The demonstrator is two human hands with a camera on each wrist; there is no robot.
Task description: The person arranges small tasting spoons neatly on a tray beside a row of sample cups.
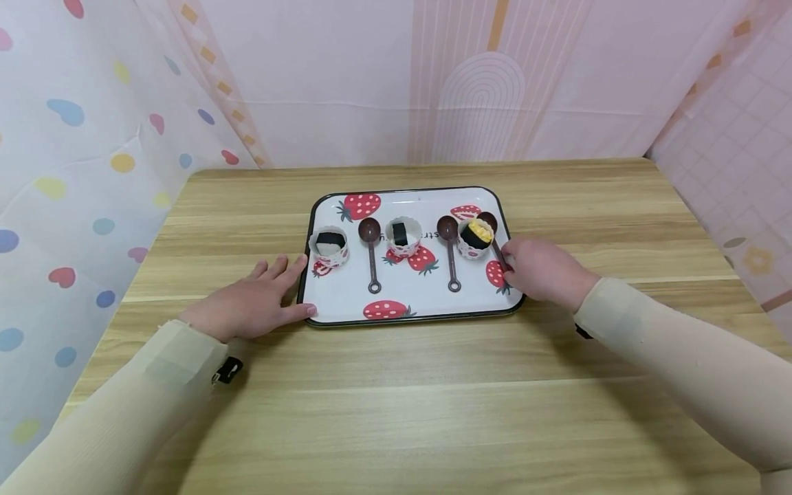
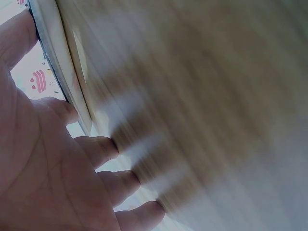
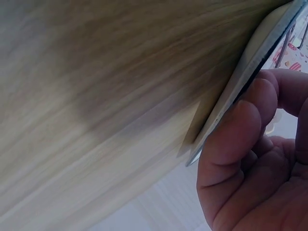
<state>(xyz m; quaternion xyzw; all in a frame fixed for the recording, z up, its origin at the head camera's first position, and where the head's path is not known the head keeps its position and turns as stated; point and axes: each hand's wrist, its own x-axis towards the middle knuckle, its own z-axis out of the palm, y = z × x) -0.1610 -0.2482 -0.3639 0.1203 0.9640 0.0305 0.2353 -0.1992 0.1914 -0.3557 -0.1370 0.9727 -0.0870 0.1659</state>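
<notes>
In the head view my left hand lies at the left edge of a white strawberry-print tray, its fingers spread and its thumb over the rim. On the opposite side, my right hand pinches the handle of a dark brown long-handled spoon, which slants behind a paper cup holding a black-wrapped piece with a yellow top. The right wrist view has the right hand's curled fingers right at the tray's rim; the spoon is hidden there.
Two more brown spoons, one left and one right, lie upright-facing on the tray. Between and beside them stand two paper cups with white, black-banded pieces. The wooden table meets patterned curtains behind and at both sides.
</notes>
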